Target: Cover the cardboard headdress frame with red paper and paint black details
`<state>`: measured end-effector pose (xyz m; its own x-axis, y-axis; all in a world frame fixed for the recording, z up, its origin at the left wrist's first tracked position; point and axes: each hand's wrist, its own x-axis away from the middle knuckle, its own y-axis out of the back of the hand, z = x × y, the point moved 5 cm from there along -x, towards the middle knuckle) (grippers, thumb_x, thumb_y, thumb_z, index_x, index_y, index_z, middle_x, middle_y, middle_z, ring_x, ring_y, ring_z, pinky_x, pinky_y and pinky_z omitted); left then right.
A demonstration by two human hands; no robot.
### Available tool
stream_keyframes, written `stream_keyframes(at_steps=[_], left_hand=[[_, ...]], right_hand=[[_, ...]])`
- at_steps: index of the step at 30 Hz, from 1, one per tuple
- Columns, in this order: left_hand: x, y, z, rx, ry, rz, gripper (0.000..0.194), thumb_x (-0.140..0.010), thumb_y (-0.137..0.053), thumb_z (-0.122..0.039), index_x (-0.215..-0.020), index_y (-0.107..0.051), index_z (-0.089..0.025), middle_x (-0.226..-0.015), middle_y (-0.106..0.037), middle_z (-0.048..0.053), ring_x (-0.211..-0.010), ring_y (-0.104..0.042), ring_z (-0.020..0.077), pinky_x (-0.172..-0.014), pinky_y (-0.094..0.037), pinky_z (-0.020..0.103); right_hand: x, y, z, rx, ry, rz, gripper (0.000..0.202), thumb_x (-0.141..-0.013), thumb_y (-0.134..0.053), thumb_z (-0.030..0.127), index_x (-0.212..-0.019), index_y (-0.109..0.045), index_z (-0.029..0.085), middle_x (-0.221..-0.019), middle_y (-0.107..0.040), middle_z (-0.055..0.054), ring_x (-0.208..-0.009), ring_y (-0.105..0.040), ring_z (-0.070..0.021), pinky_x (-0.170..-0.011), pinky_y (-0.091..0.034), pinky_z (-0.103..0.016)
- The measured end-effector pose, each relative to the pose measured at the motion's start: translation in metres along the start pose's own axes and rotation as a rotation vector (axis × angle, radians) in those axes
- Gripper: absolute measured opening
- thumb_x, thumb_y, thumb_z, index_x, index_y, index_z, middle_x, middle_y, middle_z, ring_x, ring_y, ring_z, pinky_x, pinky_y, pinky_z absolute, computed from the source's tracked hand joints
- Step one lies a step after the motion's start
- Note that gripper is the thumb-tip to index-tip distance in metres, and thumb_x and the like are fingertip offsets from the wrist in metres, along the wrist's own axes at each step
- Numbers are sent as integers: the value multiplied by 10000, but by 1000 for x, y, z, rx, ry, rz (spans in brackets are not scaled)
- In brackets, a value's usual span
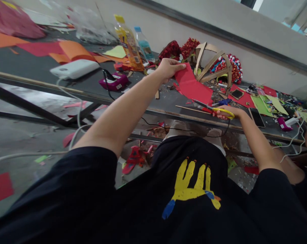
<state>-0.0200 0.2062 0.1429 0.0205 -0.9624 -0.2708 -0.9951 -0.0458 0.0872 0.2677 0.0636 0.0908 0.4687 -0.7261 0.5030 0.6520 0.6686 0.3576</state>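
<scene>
Pinching red paper [195,87], left grip [168,70]; holding scissors [208,106] near table edge [168,114], right grip [229,111].

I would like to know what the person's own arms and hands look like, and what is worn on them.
The left arm and right arm come out of short, loose sleeves, navy or black, part of a shirt with a yellow print touched with blue and orange. No glove or watch shows on the left hand or right hand.
</scene>
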Motion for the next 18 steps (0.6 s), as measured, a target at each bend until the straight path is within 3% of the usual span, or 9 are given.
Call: stream_keyframes(at_steps=[10,18], left_hand=[[2,1,7,-16,-9,0,212,-787,-781,-309,-824,-690,-121,-741,-692,71,-840,-687,220,-942,-546,460],[5,-1,6,27,25,-21,81,-818,-743,-188,-806,-710,-116,-693,-670,60,-760,-651,195,-965,-518,467]], right_hand=[[2,-6,5,37,3,-39,184,-872,-669,325,-857,-596,158,-542,-467,85,-380,-386,-7,-368,-302,-115],[-8,-2,-7,28,-4,9,233,-844,-697,373,-893,-610,162,-566,-494,79,-396,-405,-16,-373,-321,-130]])
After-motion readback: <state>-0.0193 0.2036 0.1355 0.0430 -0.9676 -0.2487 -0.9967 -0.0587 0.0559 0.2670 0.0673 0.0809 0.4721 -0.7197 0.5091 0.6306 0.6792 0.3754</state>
